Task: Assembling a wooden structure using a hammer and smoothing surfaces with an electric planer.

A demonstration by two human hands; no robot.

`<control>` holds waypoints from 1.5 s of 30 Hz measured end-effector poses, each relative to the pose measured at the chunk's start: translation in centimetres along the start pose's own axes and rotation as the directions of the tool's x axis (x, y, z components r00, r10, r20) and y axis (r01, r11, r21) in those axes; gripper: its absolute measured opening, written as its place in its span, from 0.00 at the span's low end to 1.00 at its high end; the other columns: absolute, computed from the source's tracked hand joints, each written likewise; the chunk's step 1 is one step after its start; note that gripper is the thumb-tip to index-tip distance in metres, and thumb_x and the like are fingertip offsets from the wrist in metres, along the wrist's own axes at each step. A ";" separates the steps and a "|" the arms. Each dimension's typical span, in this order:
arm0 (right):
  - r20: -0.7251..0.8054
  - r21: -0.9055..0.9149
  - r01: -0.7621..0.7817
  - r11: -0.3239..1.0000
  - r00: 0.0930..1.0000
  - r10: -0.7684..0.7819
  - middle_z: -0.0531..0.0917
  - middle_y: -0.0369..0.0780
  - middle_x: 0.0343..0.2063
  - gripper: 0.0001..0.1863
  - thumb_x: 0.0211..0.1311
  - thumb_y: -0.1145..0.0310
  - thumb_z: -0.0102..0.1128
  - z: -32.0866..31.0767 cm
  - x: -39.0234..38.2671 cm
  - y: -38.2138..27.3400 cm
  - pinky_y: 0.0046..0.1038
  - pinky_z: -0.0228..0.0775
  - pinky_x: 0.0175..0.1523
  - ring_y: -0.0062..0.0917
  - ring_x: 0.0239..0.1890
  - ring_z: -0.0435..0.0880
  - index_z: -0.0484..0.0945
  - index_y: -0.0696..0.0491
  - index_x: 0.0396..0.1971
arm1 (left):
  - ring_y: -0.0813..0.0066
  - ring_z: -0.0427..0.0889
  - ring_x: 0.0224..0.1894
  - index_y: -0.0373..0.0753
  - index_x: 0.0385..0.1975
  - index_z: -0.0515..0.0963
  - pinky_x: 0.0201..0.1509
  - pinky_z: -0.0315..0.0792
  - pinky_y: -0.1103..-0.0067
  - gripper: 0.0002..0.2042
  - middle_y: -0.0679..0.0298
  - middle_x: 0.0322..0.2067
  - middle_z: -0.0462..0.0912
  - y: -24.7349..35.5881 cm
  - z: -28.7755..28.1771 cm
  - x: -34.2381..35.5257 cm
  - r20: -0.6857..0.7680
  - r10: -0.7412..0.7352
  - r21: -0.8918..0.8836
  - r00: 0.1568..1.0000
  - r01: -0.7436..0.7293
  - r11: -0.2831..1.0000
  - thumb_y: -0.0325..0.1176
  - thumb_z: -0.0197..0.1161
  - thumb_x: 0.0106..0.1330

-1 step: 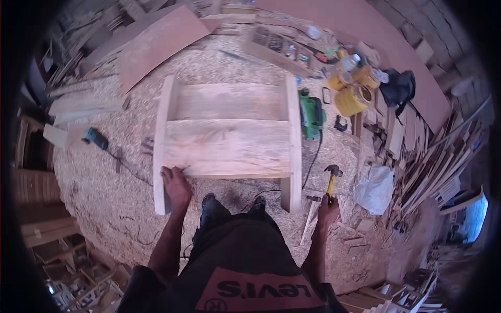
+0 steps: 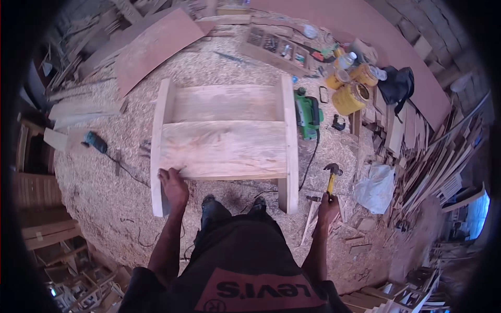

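Note:
A pale wooden frame (image 2: 224,147) stands on the floor before me, with two long side boards and wide planks between them. At its near left corner, my left hand (image 2: 175,188) rests against the plank and the left side board. Its fingers are bent together, and a thin nail-like piece (image 2: 181,168) sticks out from them; its exact kind is too small to tell. My right hand (image 2: 328,207) is closed round the yellow handle of a claw hammer (image 2: 332,178), held upright off the frame's right side, head away from me.
A green power planer (image 2: 309,112) lies against the frame's right side, its cord trailing nearer. Left stands a teal corded power tool (image 2: 95,141). Behind are a compartmented wooden box (image 2: 274,49) and yellow containers (image 2: 350,99). A white plastic bag (image 2: 376,189) and scrap wood lie right, amid shavings.
The scene has shifted slightly to the left in view. My left hand has moved down a little with its fingers still at the corner; the hammer stays in my right hand.

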State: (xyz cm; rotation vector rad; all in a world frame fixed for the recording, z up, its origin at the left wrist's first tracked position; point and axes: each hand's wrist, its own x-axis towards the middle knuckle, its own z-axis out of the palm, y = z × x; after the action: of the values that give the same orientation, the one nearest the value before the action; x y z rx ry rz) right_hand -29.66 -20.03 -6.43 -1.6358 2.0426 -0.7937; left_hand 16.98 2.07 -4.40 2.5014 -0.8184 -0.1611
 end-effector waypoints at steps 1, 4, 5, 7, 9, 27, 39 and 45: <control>0.007 0.019 -0.006 1.000 1.000 0.006 0.85 0.50 0.29 0.17 0.64 0.61 0.65 0.8 1.4 0.2 0.38 0.75 0.39 0.38 0.30 0.84 0.83 0.62 0.39 | 0.22 0.60 0.63 0.32 0.44 0.71 0.70 0.56 0.44 0.09 0.25 0.58 0.63 -1.2 0.8 0.3 -0.053 0.000 0.046 0.999 0.002 0.999 0.23 0.53 0.65; -0.015 -0.020 -0.034 0.999 0.999 0.034 0.86 0.50 0.30 0.16 0.64 0.62 0.64 2.6 5.2 1.7 0.38 0.75 0.39 0.40 0.31 0.86 0.83 0.61 0.42 | 0.22 0.62 0.62 0.32 0.44 0.71 0.67 0.59 0.45 0.08 0.27 0.58 0.64 1.0 0.9 1.0 -0.027 -0.025 0.088 0.999 0.027 0.996 0.24 0.52 0.67; -0.022 -0.008 -0.011 1.000 1.000 0.011 0.86 0.50 0.29 0.17 0.63 0.62 0.64 3.4 6.7 2.4 0.39 0.75 0.39 0.41 0.30 0.86 0.82 0.60 0.44 | 0.23 0.63 0.61 0.32 0.44 0.70 0.65 0.61 0.46 0.08 0.28 0.58 0.65 2.3 0.3 0.8 0.043 -0.065 0.078 0.997 0.061 0.995 0.25 0.52 0.68; 0.031 -0.054 0.015 0.998 0.999 -0.014 0.85 0.52 0.33 0.19 0.62 0.63 0.65 5.3 8.7 2.5 0.42 0.76 0.44 0.44 0.36 0.85 0.80 0.59 0.49 | 0.24 0.65 0.60 0.32 0.44 0.70 0.63 0.62 0.47 0.07 0.30 0.56 0.68 1.8 2.2 0.2 -0.072 0.036 0.056 0.997 -0.032 0.998 0.25 0.52 0.69; 0.037 -0.099 0.158 0.982 0.987 -0.155 0.83 0.53 0.36 0.19 0.62 0.64 0.65 7.0 10.0 3.3 0.43 0.75 0.47 0.46 0.39 0.84 0.80 0.58 0.50 | 0.30 0.72 0.57 0.33 0.45 0.70 0.58 0.69 0.52 0.07 0.33 0.53 0.74 1.8 4.0 -0.3 -0.183 0.212 0.061 0.960 -0.204 0.977 0.27 0.51 0.73; 0.924 0.357 -0.686 0.634 0.357 -0.135 0.80 0.39 0.54 0.34 0.79 0.40 0.32 11.9 0.2 -0.4 0.30 0.72 0.58 0.24 0.54 0.79 0.67 0.53 0.67 | 0.64 0.85 0.40 0.38 0.53 0.67 0.45 0.78 0.69 0.15 0.53 0.38 0.84 14.6 12.2 -8.1 0.469 0.108 -0.600 0.877 0.226 0.768 0.24 0.58 0.68; 0.914 0.341 -0.668 0.661 0.401 -0.066 0.84 0.40 0.46 0.37 0.72 0.35 0.47 7.7 0.3 -4.3 0.33 0.77 0.51 0.28 0.46 0.84 0.77 0.56 0.57 | 0.44 0.81 0.52 0.36 0.54 0.77 0.58 0.74 0.60 0.17 0.47 0.47 0.83 15.7 3.5 -2.4 -0.254 0.244 -0.337 0.936 -0.322 0.885 0.22 0.57 0.65; 0.798 0.392 -0.371 0.842 0.592 -0.112 0.87 0.41 0.35 0.32 0.71 0.44 0.58 -1.9 0.4 -15.5 0.26 0.78 0.39 0.23 0.32 0.84 0.81 0.63 0.48 | 0.43 0.79 0.56 0.36 0.55 0.75 0.59 0.74 0.60 0.14 0.45 0.50 0.82 12.9 -0.5 -0.5 -0.427 0.120 -0.340 0.896 -0.282 0.897 0.25 0.53 0.72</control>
State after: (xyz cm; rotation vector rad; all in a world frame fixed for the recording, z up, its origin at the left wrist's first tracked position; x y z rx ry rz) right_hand -19.48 -22.47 5.18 -1.1554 1.1223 -0.3671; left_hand 9.98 -6.35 2.37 1.9566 -0.7799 0.2309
